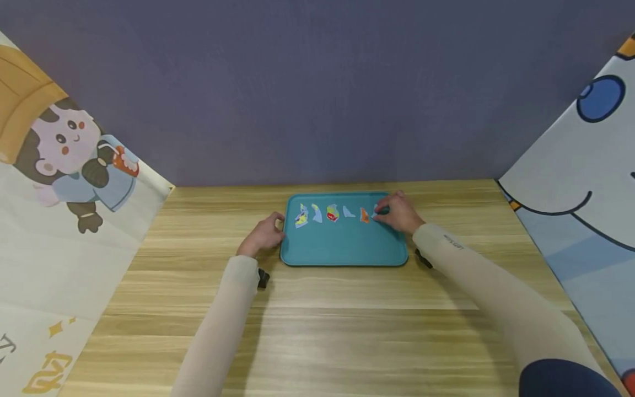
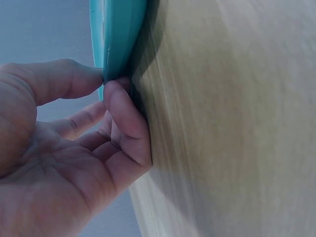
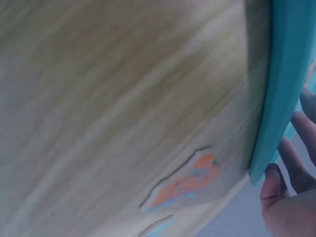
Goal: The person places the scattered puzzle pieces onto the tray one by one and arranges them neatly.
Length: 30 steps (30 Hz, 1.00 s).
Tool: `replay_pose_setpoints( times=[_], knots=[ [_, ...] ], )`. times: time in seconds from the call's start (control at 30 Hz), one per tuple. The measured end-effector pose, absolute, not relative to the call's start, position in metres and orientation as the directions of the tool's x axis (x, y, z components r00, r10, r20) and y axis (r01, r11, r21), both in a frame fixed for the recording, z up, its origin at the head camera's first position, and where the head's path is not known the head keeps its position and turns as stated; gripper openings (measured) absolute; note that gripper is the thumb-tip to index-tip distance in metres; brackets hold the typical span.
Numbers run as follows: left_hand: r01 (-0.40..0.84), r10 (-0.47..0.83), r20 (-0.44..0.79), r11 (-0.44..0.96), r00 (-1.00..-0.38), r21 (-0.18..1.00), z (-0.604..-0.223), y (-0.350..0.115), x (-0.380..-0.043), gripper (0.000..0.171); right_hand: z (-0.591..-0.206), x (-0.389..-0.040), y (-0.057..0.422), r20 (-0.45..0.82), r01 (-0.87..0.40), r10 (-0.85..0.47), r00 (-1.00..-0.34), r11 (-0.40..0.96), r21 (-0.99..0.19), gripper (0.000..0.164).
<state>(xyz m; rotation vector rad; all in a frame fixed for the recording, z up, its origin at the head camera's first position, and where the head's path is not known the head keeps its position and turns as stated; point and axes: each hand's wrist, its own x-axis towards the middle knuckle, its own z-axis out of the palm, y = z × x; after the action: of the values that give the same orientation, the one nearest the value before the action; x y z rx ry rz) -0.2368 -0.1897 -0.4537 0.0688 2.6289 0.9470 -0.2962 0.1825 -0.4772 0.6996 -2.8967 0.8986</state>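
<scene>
A teal tray (image 1: 342,251) lies on the wooden table with a row of small torn-looking, colourful paper pieces along its far half. Among them are a yellow and purple piece (image 1: 301,216), a red and yellow piece (image 1: 333,213) and an orange piece (image 1: 364,215). My left hand (image 1: 268,234) pinches the tray's left rim, thumb on top and curled fingers below. At the far right corner, my right hand (image 1: 399,214) holds a pale piece (image 1: 375,210) between thumb and fingertips, partly hidden by them. Its fingers (image 3: 306,131) reach over the rim.
A grey-blue wall (image 1: 317,99) stands behind the table (image 1: 337,331). Printed cartoon panels (image 1: 74,160) flank it on both sides. An orange and blue printed patch (image 3: 182,182) shows beside the tray in the right wrist view.
</scene>
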Motion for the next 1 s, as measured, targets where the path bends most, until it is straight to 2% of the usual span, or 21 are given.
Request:
replay_pose_setpoints(
  times=[0.27, 0.57, 1.0],
  knots=[
    [-0.065, 0.161, -0.297, 0.776, -0.941, 0.627, -0.452, -0.191, -0.238, 0.049, -0.466, -0.299, 0.186, 0.211, -0.464, -0.422, -0.882, 0.695, -0.549, 0.017],
    [-0.067, 0.164, -0.3, 0.773, -0.94, 0.631, -0.455, -0.19, -0.237, 0.049, -0.465, -0.293, 0.205, 0.189, -0.424, -0.391, -0.901, 0.699, -0.576, 0.019],
    [-0.058, 0.177, -0.309, 0.781, -0.934, 0.622, -0.455, -0.191, -0.237, 0.05, -0.462, -0.278, 0.241, 0.184, -0.455, -0.435, -0.881, 0.676, -0.58, 0.024]
  ],
)
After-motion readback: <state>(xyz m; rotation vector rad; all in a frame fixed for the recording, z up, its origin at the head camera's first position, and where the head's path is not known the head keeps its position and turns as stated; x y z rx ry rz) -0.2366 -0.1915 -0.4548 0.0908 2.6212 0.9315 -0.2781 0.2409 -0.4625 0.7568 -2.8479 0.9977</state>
